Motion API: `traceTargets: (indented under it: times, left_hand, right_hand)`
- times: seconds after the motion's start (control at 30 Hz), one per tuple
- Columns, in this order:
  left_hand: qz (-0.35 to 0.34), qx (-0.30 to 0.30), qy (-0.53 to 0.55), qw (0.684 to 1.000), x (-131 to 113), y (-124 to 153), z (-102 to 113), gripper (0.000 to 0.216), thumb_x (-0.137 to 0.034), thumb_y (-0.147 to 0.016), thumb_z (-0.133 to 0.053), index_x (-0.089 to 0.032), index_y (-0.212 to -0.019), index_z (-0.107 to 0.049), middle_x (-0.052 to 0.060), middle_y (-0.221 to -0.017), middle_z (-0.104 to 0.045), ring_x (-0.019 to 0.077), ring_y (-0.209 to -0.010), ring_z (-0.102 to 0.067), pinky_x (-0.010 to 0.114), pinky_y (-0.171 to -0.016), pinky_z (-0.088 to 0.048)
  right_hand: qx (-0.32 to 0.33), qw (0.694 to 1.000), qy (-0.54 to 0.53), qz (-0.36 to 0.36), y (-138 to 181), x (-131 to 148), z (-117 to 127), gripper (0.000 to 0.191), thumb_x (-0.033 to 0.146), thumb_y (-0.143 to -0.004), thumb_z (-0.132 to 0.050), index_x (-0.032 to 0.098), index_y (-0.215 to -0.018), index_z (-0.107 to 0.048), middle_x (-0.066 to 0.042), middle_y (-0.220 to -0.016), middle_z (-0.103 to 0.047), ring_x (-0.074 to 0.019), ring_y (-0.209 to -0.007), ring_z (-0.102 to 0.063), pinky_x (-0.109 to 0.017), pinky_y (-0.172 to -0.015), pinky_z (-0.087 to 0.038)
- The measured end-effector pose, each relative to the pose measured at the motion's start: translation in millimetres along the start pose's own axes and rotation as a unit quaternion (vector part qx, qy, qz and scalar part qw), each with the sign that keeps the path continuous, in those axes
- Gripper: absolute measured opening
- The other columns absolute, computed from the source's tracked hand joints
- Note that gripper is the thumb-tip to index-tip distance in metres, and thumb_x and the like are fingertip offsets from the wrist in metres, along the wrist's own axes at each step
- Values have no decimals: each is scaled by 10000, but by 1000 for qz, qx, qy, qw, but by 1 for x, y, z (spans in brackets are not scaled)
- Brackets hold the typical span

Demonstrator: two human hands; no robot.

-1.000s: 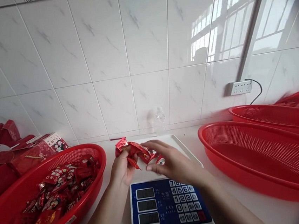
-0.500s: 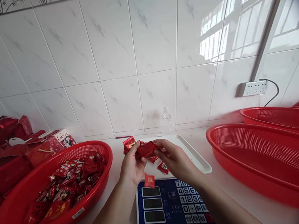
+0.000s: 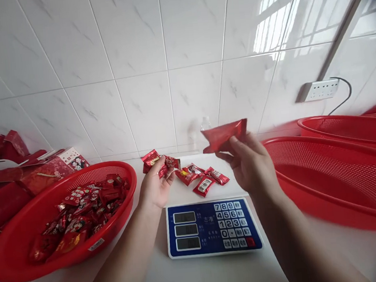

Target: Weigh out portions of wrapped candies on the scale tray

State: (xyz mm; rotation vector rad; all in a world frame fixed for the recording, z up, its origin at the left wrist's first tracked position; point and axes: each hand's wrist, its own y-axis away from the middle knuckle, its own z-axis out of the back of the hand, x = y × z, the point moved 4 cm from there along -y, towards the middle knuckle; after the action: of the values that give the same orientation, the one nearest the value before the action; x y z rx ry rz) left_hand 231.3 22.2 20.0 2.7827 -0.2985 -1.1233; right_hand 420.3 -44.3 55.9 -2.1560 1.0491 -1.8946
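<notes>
My left hand (image 3: 155, 186) is closed around a few small red snack packets (image 3: 151, 160) over the left side of the scale's white tray (image 3: 226, 189). Held up to the right, above the tray, is a larger shiny red packet (image 3: 225, 135), pinched between the thumb and fingers of my right hand (image 3: 255, 165). Several red wrapped snacks (image 3: 204, 186) lie on the tray between the hands. In front of it sits the scale's blue keypad panel (image 3: 212, 227), with three small displays and white keys.
On the left, a red plastic basket (image 3: 130, 177) holds many red packets, with red gift boxes (image 3: 51, 172) behind it. Large red baskets (image 3: 338, 179) stand on the right. A clear bottle (image 3: 205, 123) is by the tiled wall, and a power strip (image 3: 321, 89) is mounted there.
My hands have parted. The right has moved up and right with a red packet, while the left has shifted slightly left. The small packet falling near my left wrist is no longer in the air.
</notes>
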Motion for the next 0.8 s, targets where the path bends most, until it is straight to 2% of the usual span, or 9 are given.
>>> traceTargets:
  times: [0.13, 0.27, 0.37, 0.43, 0.53, 0.63, 0.8]
  left_hand:
    - [-11, 62, -27, 998, 3, 5, -7, 61, -129, -719, -676, -151, -737, -623, -6, -681, -647, 88, -559, -602, 172, -473, -494]
    - [-9, 137, -70, 988, 11, 13, -14, 57, -144, -711, -685, -143, -731, -631, 7, -682, -649, 109, -618, -624, 215, -579, -530]
    - [-9, 224, -98, 970, 16, 26, -22, 85, -118, -730, -663, -145, -810, -656, 27, -741, -674, 144, -680, -652, 273, -656, -555]
    - [9, 258, -111, 960, 19, 35, -26, 127, -93, -737, -650, -140, -855, -661, 44, -781, -687, 178, -730, -669, 315, -690, -564]
    - [61, 270, -134, 952, 26, 47, -30, 173, -51, -739, -636, -130, -892, -655, 53, -821, -693, 210, -804, -679, 337, -722, -569]
    - [111, 263, -153, 946, 35, 59, -33, 189, -8, -755, -603, -117, -905, -643, 36, -799, -680, 196, -834, -681, 316, -744, -567]
    - [119, 247, -135, 952, 45, 71, -39, 173, -1, -802, -545, -100, -911, -637, 26, -785, -664, 178, -861, -676, 294, -754, -566]
  right_hand:
    - [-1, 999, -20, 31, -3, 8, 7, 123, 319, -831, -505, 270, -944, -520, -10, -923, -618, -180, -908, -634, -330, -724, -547]
    - [32, 998, -20, 54, 8, 14, -4, 98, 327, -835, -517, 273, -916, -529, 13, -856, -602, -155, -851, -640, -284, -673, -551]
    - [49, 997, -16, 61, 22, 21, -14, 104, 322, -830, -553, 256, -908, -535, 28, -797, -594, -136, -787, -643, -259, -640, -546]
    - [46, 996, 1, 72, 30, 27, -17, 101, 302, -821, -579, 236, -886, -540, 37, -766, -583, -136, -786, -645, -248, -633, -536]
    - [19, 995, 35, 94, 39, 34, -9, 81, 270, -816, -590, 216, -846, -538, 50, -740, -567, -148, -828, -648, -250, -652, -519]
    - [-27, 991, 66, 115, 49, 41, 5, 59, 246, -831, -564, 217, -828, -513, 62, -736, -562, -148, -845, -650, -255, -672, -515]
    - [-62, 984, 75, 147, 67, 53, 12, 61, 178, -840, -509, 220, -823, -467, 64, -791, -559, -126, -862, -644, -243, -698, -508]
